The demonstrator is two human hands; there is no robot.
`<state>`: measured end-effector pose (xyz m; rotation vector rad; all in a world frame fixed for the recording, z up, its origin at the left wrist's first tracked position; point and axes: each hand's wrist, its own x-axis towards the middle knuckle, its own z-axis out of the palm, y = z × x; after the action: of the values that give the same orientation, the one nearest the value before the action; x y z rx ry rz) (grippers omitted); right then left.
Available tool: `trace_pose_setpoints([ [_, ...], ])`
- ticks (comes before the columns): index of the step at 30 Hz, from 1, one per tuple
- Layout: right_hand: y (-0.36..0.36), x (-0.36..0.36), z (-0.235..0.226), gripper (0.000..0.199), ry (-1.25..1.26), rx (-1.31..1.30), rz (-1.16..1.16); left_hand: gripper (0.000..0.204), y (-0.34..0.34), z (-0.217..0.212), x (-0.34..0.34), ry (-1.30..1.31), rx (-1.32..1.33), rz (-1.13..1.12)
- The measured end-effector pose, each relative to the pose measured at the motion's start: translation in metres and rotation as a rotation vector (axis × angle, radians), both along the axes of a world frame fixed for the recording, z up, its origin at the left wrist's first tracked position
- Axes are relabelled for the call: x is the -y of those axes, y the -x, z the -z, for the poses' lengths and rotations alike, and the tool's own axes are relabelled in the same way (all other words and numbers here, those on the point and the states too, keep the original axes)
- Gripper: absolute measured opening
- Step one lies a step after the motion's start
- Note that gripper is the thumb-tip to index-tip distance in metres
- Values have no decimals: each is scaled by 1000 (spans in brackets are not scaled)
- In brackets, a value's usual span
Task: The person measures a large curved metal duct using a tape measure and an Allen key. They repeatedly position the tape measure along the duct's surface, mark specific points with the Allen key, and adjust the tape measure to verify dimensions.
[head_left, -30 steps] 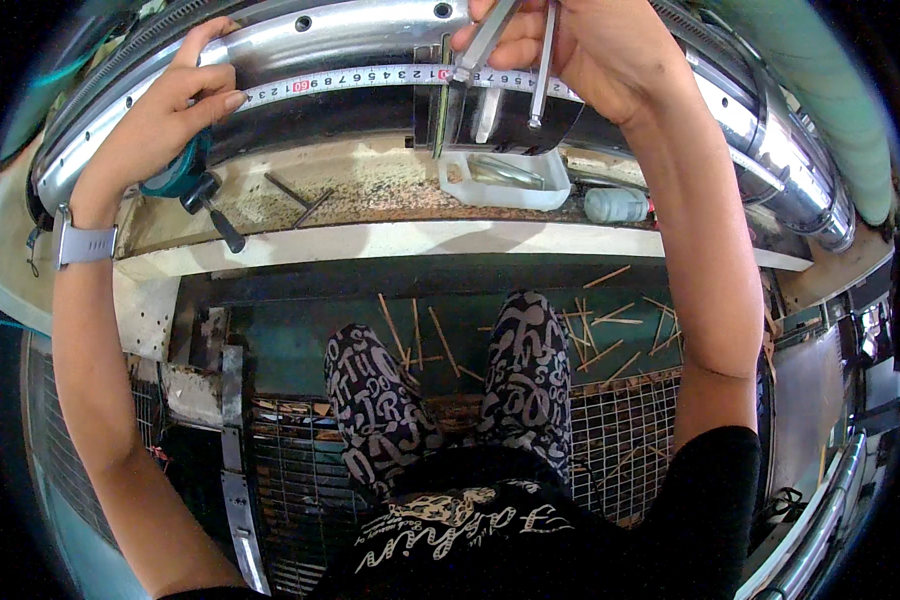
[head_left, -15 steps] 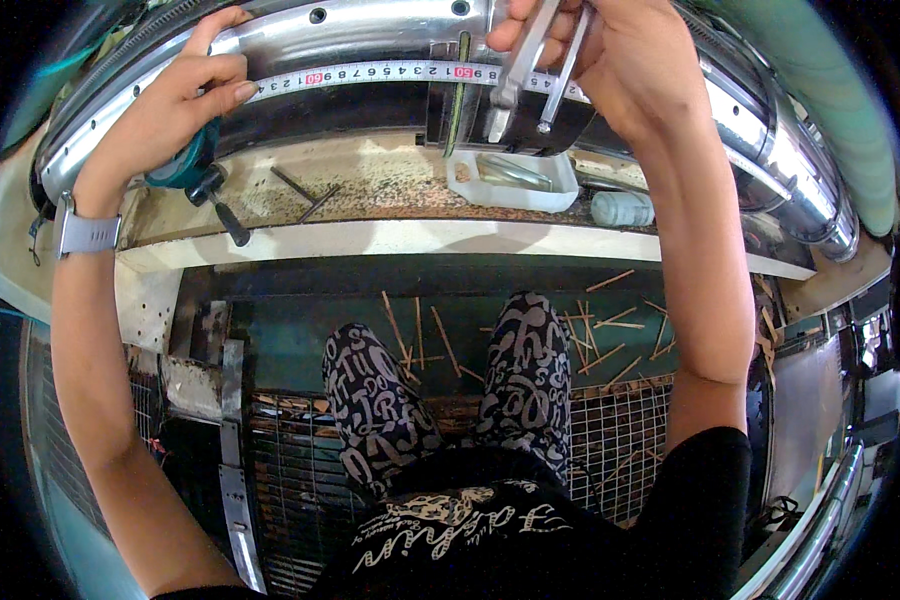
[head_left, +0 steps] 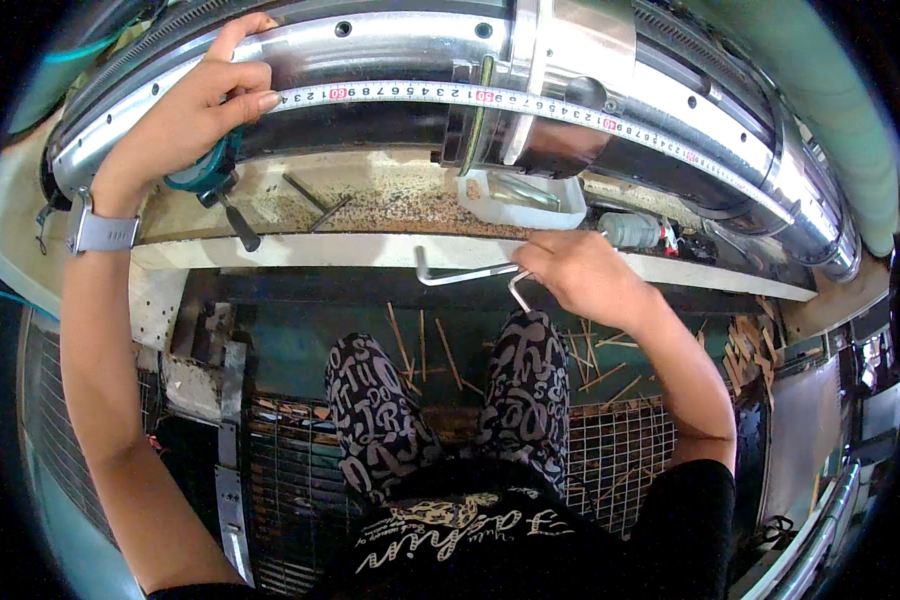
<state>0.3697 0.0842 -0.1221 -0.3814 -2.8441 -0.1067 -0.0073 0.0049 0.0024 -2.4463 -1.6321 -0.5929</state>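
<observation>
My left hand (head_left: 195, 120) is closed at the left of a shiny metal cylinder (head_left: 410, 45), its thumb and curled fingers on a white tape measure (head_left: 410, 93) and its index finger stretched onto the metal. The tape runs along the cylinder to the right, past a metal collar (head_left: 595, 40). Just under this hand is a teal rounded body (head_left: 220, 165), partly hidden. My right hand (head_left: 585, 275) is lower, in front of the cream ledge, pinching two L-shaped hex keys (head_left: 470, 276) that point left and down.
On the ledge (head_left: 390, 250) stand a white plastic tray (head_left: 485, 208) with metal rods and a pale bottle (head_left: 630, 231). Thin dark rods (head_left: 317, 203) lie near a black-handled lever (head_left: 240, 228). Below, thin wooden sticks (head_left: 443, 350) are scattered beyond my knees.
My right hand has come down from the collar to in front of the ledge, still gripping the hex keys. The tape's right part is now uncovered. My left hand keeps its hold.
</observation>
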Motion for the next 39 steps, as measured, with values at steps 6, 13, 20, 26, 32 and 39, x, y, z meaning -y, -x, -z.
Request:
trace_pose_setpoints([
  [6, -17, -95, 78, 14, -33, -98, 306, 25, -4, 0, -2, 33, -14, -24],
  [13, -2, -155, 119, 18, -47, -77, 503, 22, -3, -4, 1, 111, 70, -29],
  [20, 9, -156, 139, 17, -78, -252, 481, 18, 1, 2, -2, -37, 30, 56],
  [26, 26, -141, 145, 21, -125, -208, 385, 20, 3, 3, -1, -20, 69, 50],
  [32, 31, -144, 152, 28, -47, -243, 419, 18, 1, 1, 0, 31, 67, 27],
  [39, 27, -150, 144, 24, 94, -175, 460, 21, -3, -2, 4, 78, 111, -10],
])
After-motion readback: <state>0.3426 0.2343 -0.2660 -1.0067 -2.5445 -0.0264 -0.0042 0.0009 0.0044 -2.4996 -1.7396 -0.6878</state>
